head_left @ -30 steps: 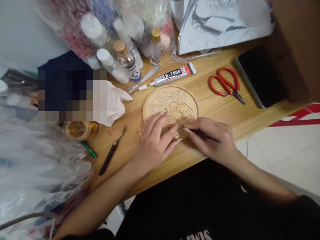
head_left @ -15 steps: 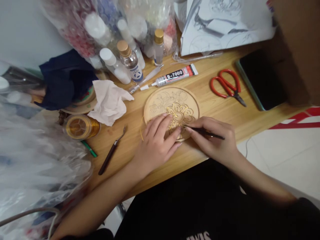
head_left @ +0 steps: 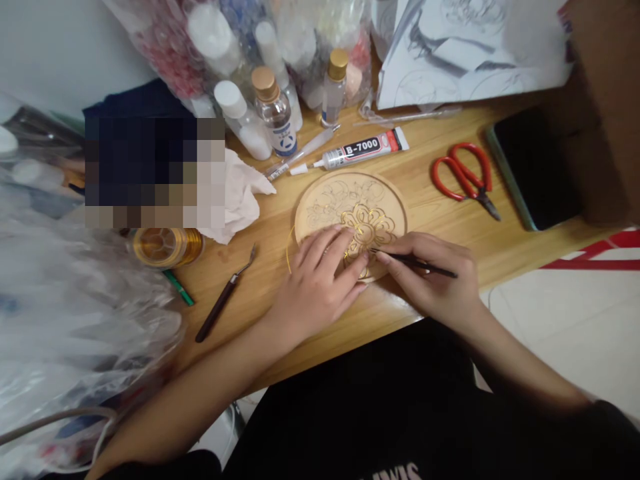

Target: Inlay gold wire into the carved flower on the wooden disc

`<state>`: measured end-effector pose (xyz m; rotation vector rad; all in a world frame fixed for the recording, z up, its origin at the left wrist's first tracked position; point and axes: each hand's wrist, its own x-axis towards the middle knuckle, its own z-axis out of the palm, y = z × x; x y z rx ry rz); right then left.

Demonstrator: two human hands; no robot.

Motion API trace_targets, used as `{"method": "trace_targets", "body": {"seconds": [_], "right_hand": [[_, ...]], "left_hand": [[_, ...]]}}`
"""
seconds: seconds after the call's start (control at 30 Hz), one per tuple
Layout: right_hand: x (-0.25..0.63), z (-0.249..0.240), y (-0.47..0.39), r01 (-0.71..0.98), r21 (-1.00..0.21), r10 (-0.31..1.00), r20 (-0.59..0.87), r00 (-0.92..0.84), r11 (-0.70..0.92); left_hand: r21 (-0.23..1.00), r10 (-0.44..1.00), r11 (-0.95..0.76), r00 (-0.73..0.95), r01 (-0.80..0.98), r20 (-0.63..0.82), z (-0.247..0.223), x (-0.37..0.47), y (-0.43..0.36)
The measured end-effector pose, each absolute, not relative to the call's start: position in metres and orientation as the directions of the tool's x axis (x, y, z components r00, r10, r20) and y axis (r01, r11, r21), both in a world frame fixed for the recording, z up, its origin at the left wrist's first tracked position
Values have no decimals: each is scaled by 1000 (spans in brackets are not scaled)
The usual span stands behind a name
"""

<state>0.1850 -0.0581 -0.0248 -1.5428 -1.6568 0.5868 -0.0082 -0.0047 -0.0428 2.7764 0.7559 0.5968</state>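
A round wooden plate (head_left: 325, 183) lies on the table, with a flower pattern drawn on it in pencil. Gold wire (head_left: 367, 220) outlines a flower on its lower middle part. My left hand (head_left: 320, 280) rests across the plate's lower left, fingers stretched out and its thumb and index tips by the wire. My right hand (head_left: 440, 270) pinches slim black tweezers (head_left: 417, 262), their tips touching down at the flower's lower edge near my left fingertips. A loose strand of gold wire (head_left: 289, 250) curves out beside the plate at left.
Behind the plate lie a glue tube (head_left: 363, 150) and several bottles (head_left: 275, 113). Red-handled cutters (head_left: 467, 173) and a phone (head_left: 535, 173) are at right. Leftward are a hooked tool (head_left: 225, 297), a wire spool (head_left: 165, 247), a crumpled tissue (head_left: 245, 193) and plastic bags (head_left: 75, 300).
The whole view has shifted slightly, so things appear a little further right. Both hands keep nearly the same place on the plate, and the tweezers stay at the flower's lower edge.
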Motion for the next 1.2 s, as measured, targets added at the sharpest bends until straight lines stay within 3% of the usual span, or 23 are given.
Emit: {"method": "trace_targets", "body": {"seconds": [0.4, 1.2], "right_hand": [[185, -25, -58, 593, -795, 975, 211, 72, 128], [188, -20, -58, 636, -745, 972, 233, -30, 198]], "left_hand": [[282, 519, -852, 783, 441, 344, -43, -8, -5], [285, 501, -859, 810, 425, 304, -41, -8, -3]]}}
